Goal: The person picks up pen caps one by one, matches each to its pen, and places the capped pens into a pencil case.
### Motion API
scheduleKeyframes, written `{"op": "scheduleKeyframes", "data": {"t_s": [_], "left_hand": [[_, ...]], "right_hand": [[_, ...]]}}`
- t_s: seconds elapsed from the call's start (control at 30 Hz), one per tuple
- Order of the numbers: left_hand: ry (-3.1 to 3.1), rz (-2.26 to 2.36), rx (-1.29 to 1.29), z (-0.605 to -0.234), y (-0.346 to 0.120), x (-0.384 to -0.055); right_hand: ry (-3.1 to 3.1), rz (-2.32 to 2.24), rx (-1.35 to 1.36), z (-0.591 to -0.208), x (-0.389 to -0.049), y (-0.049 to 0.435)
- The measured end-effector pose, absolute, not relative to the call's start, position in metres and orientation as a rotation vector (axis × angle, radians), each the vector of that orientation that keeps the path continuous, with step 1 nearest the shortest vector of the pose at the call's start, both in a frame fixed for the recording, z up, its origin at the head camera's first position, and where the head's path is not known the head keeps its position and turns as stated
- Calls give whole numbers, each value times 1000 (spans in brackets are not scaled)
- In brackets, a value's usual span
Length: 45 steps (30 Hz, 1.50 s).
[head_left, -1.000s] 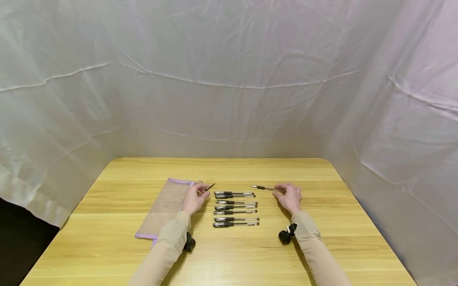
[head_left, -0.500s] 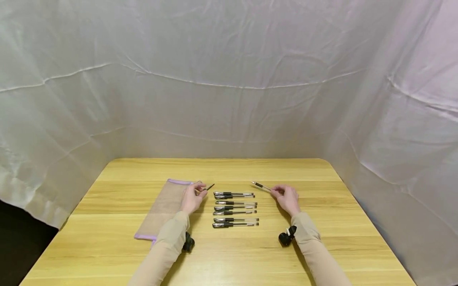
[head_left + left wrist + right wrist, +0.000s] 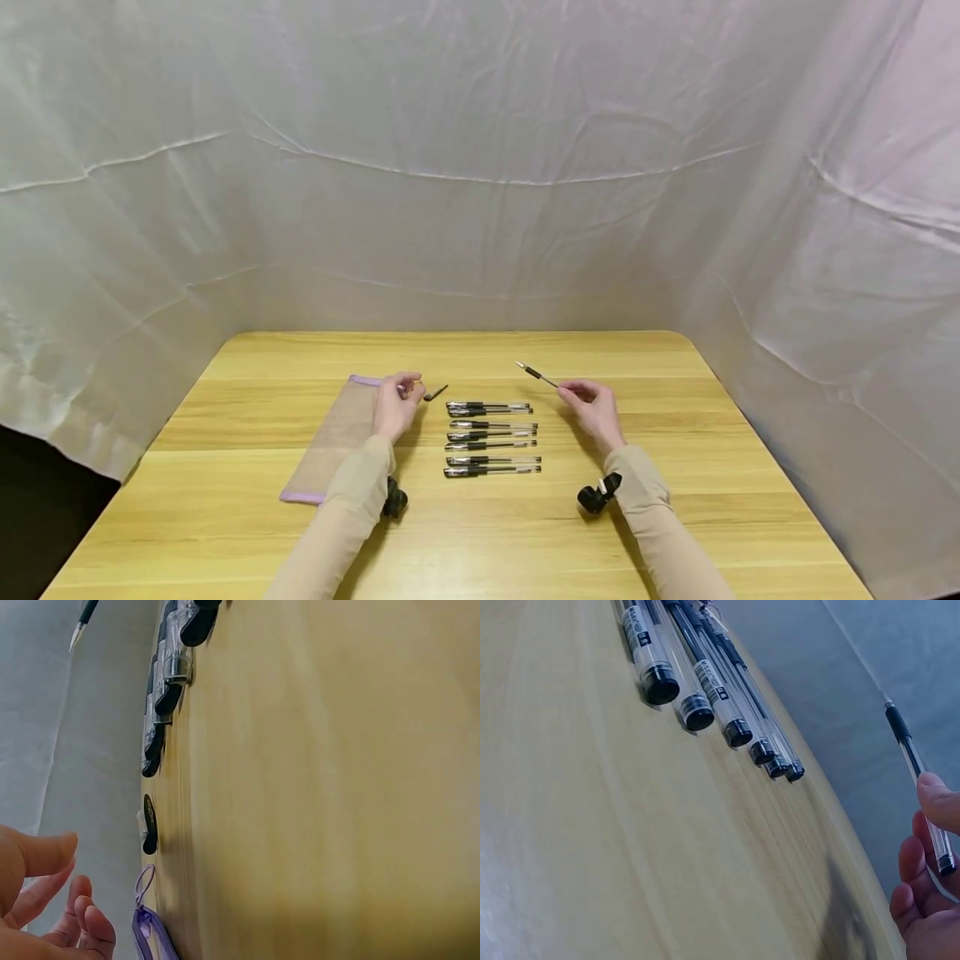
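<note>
In the head view, my right hand (image 3: 596, 410) pinches an uncapped gel pen (image 3: 534, 372) near its back end. The pen's bare tip points up and to the left, and the right wrist view shows the thumb over its clear barrel (image 3: 913, 754). A black-clipped pen cap (image 3: 436, 392) lies on the table just right of my left hand (image 3: 396, 404). That hand holds nothing, its fingers loosely bent; the left wrist view shows them apart from the cap (image 3: 150, 823). Several capped black gel pens (image 3: 480, 447) lie in a column between the hands.
A mesh pouch (image 3: 330, 450) with purple edging lies at the left, partly under the left hand and forearm. Its purple loop (image 3: 145, 881) shows in the left wrist view. Pale curtains (image 3: 480, 225) hang behind and beside the wooden table (image 3: 480, 550).
My left hand has let go of the pen cap and drawn back a little to the left. My right hand has raised the pen and shifted left, its tip tilting upward.
</note>
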<state>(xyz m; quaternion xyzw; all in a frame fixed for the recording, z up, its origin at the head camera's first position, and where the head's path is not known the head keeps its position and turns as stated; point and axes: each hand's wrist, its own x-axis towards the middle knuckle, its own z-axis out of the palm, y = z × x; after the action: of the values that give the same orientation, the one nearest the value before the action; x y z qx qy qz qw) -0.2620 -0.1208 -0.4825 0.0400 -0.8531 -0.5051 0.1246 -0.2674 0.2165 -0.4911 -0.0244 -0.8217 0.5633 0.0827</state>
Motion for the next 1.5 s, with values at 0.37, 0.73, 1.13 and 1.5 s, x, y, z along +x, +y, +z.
{"op": "scheduleKeyframes", "data": {"t_s": [0.37, 0.73, 1.13, 1.5], "left_hand": [[-2680, -1322, 34, -483, -112, -271], [-2738, -1174, 35, -494, -111, -279], [-2716, -1134, 60, -497, -111, -281], [-2674, -1203, 52, -494, -119, -273]], "right_hand": [[-2385, 1761, -81, -495, -265, 213], [-2372, 1803, -90, -497, -265, 210], [-2380, 1844, -88, -499, -265, 209], [-2365, 1845, -20, -495, -265, 202]]}}
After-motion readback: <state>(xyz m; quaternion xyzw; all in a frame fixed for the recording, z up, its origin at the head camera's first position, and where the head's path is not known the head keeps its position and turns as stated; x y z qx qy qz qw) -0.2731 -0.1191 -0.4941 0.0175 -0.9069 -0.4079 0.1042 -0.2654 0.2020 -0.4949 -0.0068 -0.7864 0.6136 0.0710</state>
